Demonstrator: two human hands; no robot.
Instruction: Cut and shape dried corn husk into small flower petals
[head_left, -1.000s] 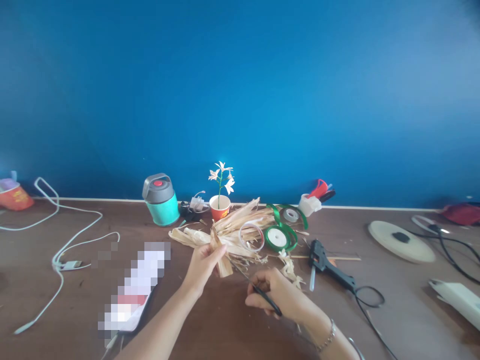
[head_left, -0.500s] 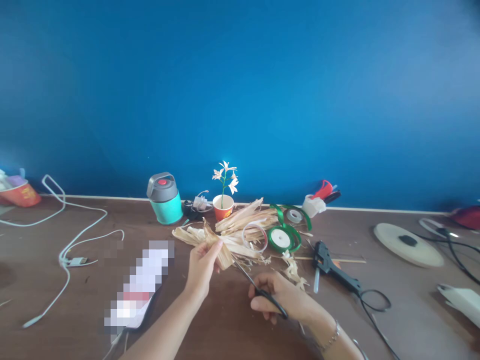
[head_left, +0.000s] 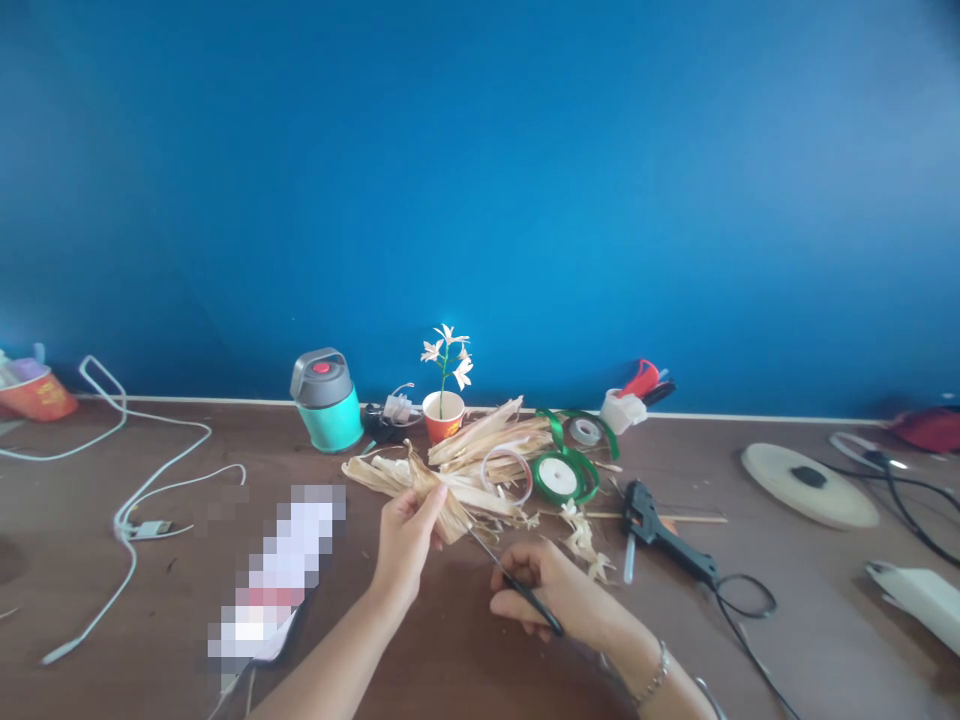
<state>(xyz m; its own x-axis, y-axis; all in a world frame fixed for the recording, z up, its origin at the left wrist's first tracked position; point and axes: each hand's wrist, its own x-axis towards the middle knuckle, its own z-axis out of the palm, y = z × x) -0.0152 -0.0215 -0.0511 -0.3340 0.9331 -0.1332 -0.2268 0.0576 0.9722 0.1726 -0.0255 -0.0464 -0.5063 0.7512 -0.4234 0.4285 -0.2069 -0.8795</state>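
Note:
My left hand [head_left: 405, 535] pinches a dried corn husk [head_left: 453, 516] between thumb and fingers, above the front of the husk pile. In my right hand [head_left: 544, 590] are black-handled scissors [head_left: 517, 584], their blades pointing up and left to the lower edge of the husk. Whether the blades are around the husk or only beside it, I cannot tell. Behind my hands lies a pile of dry husks [head_left: 480, 435]. A roll of clear tape [head_left: 506, 475] rests on it, beside a spool of green ribbon [head_left: 559, 477]. Small pale husk flowers [head_left: 581, 535] lie to the right.
A paper cup [head_left: 442, 418] holding a stem of white flowers stands near the wall, beside a teal jar [head_left: 330, 410]. A glue gun [head_left: 660, 535] with its cord lies right. White cables [head_left: 135, 500] and a blurred-out phone-like object [head_left: 281, 580] lie left.
My right hand and the scissors have shifted slightly left, and the scissor handles look closer together. The husk in my left hand has turned a little. The whole view has shifted slightly.

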